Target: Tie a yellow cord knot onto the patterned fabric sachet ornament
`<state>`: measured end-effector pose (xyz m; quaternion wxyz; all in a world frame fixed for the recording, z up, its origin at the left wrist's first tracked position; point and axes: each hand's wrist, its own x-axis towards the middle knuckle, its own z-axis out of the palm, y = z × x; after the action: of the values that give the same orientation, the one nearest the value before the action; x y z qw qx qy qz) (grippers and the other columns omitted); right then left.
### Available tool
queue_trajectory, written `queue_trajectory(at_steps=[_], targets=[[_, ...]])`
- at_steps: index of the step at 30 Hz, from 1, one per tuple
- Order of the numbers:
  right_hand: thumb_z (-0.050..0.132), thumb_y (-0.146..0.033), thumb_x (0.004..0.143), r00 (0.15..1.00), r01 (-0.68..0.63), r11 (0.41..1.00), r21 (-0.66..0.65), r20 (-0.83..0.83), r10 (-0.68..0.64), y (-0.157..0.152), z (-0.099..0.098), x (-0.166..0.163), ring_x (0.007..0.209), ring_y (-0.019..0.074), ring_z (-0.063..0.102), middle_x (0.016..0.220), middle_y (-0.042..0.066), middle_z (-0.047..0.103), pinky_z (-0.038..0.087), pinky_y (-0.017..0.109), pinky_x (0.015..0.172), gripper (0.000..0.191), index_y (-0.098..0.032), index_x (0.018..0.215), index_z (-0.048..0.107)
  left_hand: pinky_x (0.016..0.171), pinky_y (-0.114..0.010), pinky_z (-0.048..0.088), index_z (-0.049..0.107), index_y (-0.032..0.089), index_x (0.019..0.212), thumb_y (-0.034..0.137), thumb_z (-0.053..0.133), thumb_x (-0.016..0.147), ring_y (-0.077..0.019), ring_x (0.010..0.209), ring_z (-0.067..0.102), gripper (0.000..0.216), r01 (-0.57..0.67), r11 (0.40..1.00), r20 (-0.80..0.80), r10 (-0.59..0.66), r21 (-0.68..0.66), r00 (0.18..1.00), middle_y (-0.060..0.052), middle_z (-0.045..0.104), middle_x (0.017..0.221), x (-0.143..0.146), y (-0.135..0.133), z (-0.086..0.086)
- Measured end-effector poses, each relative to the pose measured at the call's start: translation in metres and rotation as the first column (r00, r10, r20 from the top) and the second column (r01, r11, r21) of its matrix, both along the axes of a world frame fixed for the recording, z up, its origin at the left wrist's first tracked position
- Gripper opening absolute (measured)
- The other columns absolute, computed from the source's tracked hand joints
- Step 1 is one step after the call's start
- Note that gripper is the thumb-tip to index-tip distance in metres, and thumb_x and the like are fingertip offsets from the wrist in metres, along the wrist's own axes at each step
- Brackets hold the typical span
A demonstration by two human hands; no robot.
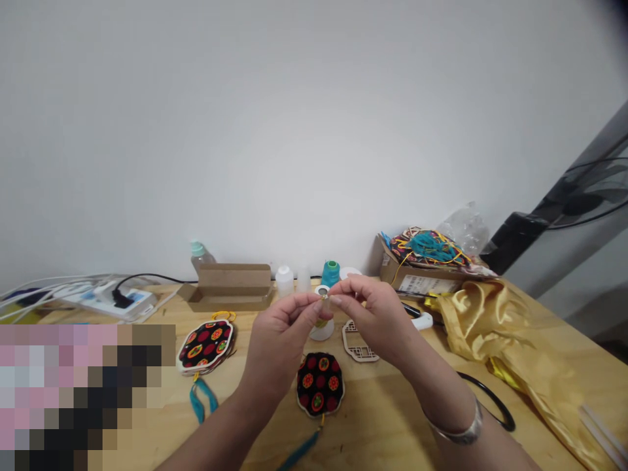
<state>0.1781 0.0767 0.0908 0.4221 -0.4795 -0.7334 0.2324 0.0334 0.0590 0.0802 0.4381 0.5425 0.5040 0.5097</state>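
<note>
Over the table point(383, 418), left fingers point(305, 306), right fingers point(345, 288) pinching something tiny point(325, 298) — unclear what — spool point(321, 332) half-hidden

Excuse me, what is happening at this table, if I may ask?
A person's left hand and right hand meet, fingertips pinched, by a white-ended spool; anything held is too small to make out. Below them on the table lies a dark patterned ornament, and an openwork frame lies partly behind the right hand.

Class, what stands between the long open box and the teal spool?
In the head view, a white bottle and a pale container stand between the box and the spool.
</note>
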Motion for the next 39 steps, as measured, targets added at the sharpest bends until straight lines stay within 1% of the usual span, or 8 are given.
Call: queue_trajectory(at_steps=[2,6,13,19,23,27,33,39], targets=[[0.055,-0.017,0.078,1.0,0.03,0.999,0.028,-0.01,-0.029,-0.0008,-0.0004,-0.0004,0.071,0.0135,0.054,0.072,0.001,0.064,0.039,0.027,0.066,0.01,-0.018,0.079,0.064,0.037,-0.017,0.031,0.068,0.018,0.079,0.033,0.06,0.075,-0.0074,0.048,0.051,0.018,0.003,1.0,-0.012,-0.003,-0.006,1.0,-0.001,0.07,0.069,-0.0003,-0.0002,0.0003],[0.055,-0.015,0.077,0.999,0.022,0.996,0.088,0.029,-0.024,-0.0024,-0.0007,-0.002,0.073,0.0139,0.053,0.072,0.0,0.063,0.038,0.028,0.068,0.01,-0.019,0.078,0.063,0.037,-0.017,0.031,0.069,0.019,0.078,0.033,0.06,0.074,-0.0073,0.047,0.05,0.017,0.01,1.0,-0.005,-0.01,-0.017,1.0,-0.001,0.069,0.067,-0.0001,-0.0004,-0.0002],[0.053,-0.013,0.079,0.999,0.005,0.994,0.105,0.052,-0.011,-0.0028,-0.0016,-0.0036,0.07,0.0127,0.051,0.071,-0.001,0.061,0.036,0.026,0.067,0.01,-0.019,0.075,0.061,0.037,-0.017,0.03,0.07,0.018,0.079,0.032,0.062,0.072,-0.0068,0.044,0.048,0.017,0.016,0.999,0.004,-0.016,-0.038,1.0,0.0,0.069,0.063,0.001,-0.0005,0.0012],[0.05,-0.011,0.08,0.992,-0.003,0.983,0.184,0.126,-0.021,-0.0041,-0.003,-0.004,0.073,0.0138,0.048,0.072,0.0,0.057,0.034,0.027,0.067,0.012,-0.018,0.074,0.057,0.037,-0.017,0.03,0.071,0.018,0.076,0.032,0.061,0.072,-0.0073,0.043,0.048,0.017,0.002,0.999,-0.018,-0.003,-0.049,1.0,0.0,0.068,0.062,0.0017,-0.0011,0.0052],[0.049,-0.011,0.081,0.984,-0.001,0.97,0.242,0.175,-0.043,-0.0045,-0.0031,-0.0044,0.074,0.0151,0.047,0.074,0.002,0.057,0.033,0.028,0.068,0.012,-0.017,0.073,0.056,0.037,-0.017,0.031,0.071,0.018,0.078,0.032,0.061,0.072,-0.0081,0.043,0.048,0.018,-0.007,0.999,-0.012,0.006,-0.048,1.0,0.001,0.065,0.056,0.0014,-0.0006,0.0024],[0.047,-0.011,0.082,0.975,-0.002,0.968,0.25,0.214,-0.053,-0.0046,-0.0029,-0.0046,0.073,0.0155,0.046,0.074,0.002,0.057,0.033,0.029,0.069,0.014,-0.017,0.073,0.055,0.038,-0.017,0.031,0.071,0.018,0.083,0.031,0.058,0.075,-0.0083,0.046,0.047,0.019,0.005,1.0,0.014,-0.005,-0.028,1.0,0.001,0.063,0.055,0.0006,-0.0001,-0.002],[0.045,-0.012,0.082,0.967,0.011,0.971,0.239,0.244,-0.071,-0.0048,-0.0043,-0.0048,0.074,0.0154,0.045,0.075,0.002,0.056,0.033,0.029,0.069,0.014,-0.017,0.072,0.052,0.039,-0.017,0.031,0.07,0.019,0.078,0.03,0.06,0.074,-0.0068,0.045,0.044,0.015,0.018,0.999,0.028,-0.017,-0.042,0.999,0.002,0.065,0.061,0.0009,0.0002,-0.0012],[0.044,-0.012,0.083,0.962,0.004,0.972,0.235,0.265,-0.068,-0.0064,-0.0033,-0.0059,0.074,0.0151,0.046,0.075,0.003,0.056,0.033,0.028,0.069,0.014,-0.017,0.072,0.051,0.038,-0.017,0.029,0.07,0.02,0.074,0.032,0.06,0.075,-0.0073,0.043,0.042,0.016,-0.003,0.999,-0.046,0.001,-0.046,0.999,0.005,0.051,0.043,0.0012,0.0004,0.0007]])
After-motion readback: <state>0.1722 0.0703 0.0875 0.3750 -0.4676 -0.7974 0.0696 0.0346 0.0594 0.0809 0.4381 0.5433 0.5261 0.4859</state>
